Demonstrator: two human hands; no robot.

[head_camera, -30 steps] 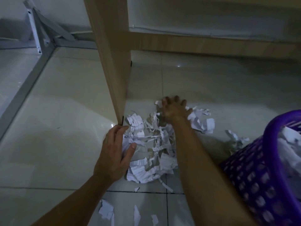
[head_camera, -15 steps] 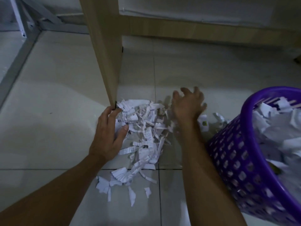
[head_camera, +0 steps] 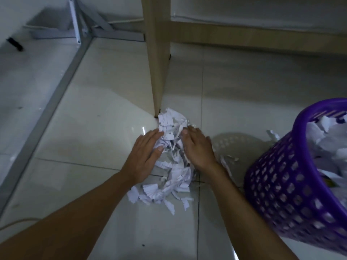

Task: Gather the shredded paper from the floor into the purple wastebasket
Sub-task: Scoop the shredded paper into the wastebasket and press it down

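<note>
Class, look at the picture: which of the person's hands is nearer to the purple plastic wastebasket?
Right. The right hand presses the shredded white paper pile on the side facing the purple plastic wastebasket; the left hand is on the pile's far side.

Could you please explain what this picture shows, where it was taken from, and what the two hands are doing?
No machine appears here: a person wears a camera on the head, looking down at their own arms. The left hand and right hand press, fingers fairly straight, against opposite sides of a pile of shredded paper on the tiled floor, beside a wooden desk leg. Neither has a grip on anything yet. At right stands the purple wastebasket, already holding paper. A few scraps lie between pile and basket.
</note>
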